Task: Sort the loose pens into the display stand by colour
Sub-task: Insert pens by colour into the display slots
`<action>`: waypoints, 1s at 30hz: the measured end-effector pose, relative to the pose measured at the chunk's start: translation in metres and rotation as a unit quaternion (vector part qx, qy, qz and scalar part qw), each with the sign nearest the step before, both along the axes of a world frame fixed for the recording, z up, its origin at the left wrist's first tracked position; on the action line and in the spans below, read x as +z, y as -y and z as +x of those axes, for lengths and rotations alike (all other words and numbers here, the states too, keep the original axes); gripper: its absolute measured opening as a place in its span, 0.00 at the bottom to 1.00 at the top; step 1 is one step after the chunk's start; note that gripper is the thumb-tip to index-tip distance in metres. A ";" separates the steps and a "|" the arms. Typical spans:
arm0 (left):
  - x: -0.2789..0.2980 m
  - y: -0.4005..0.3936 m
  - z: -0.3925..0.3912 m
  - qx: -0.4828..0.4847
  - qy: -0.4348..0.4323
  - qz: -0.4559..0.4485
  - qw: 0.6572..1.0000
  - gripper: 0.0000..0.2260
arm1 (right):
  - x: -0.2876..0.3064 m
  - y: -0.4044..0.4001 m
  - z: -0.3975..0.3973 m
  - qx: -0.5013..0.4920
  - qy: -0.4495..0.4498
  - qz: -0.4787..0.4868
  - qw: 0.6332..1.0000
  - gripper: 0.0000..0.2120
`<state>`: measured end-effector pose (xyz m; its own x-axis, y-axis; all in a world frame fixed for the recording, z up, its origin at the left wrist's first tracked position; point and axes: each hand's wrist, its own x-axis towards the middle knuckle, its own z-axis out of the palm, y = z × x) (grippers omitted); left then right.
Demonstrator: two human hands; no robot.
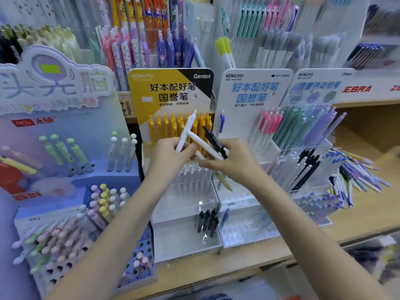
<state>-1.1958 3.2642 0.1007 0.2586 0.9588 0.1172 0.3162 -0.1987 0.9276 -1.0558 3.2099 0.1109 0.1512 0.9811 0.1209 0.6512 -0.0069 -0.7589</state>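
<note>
My left hand (171,156) grips a white pen (186,131) that points up and to the right, in front of the yellow pens (179,126) of the yellow-carded display stand (171,92). My right hand (233,161) holds a small bundle: a second white pen (204,146), a black pen (213,140) and a pale yellowish pen (224,180) sticking out below the palm. The two white pens cross between my hands. Lower tiers of that stand hold white pens (193,176) and a few black pens (207,220).
A heap of loose pens (355,176) in purple, blue and white lies on the wooden shelf at right. Next to the yellow stand is a white-carded stand (253,92) with pink, green and purple pens. A purple stand (56,131) of bobble-top pens fills the left.
</note>
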 end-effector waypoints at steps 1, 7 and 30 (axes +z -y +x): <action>0.000 0.001 0.003 -0.001 0.013 -0.013 1.000 0.12 | 0.000 0.001 0.001 -0.004 0.022 0.009 1.000 0.08; -0.010 0.016 0.018 -0.106 0.024 -0.038 0.993 0.09 | -0.004 0.027 0.037 -0.047 0.104 0.022 0.993 0.04; -0.057 0.009 0.066 -0.047 -0.262 0.210 0.941 0.14 | -0.101 0.098 0.113 -0.257 0.042 0.100 0.960 0.14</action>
<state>-1.1293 3.2549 0.0441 0.4678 0.8267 0.3127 0.6715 -0.5624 0.4825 -0.9432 3.1119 0.0097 0.5914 0.7347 0.3323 0.6598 -0.2039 -0.7232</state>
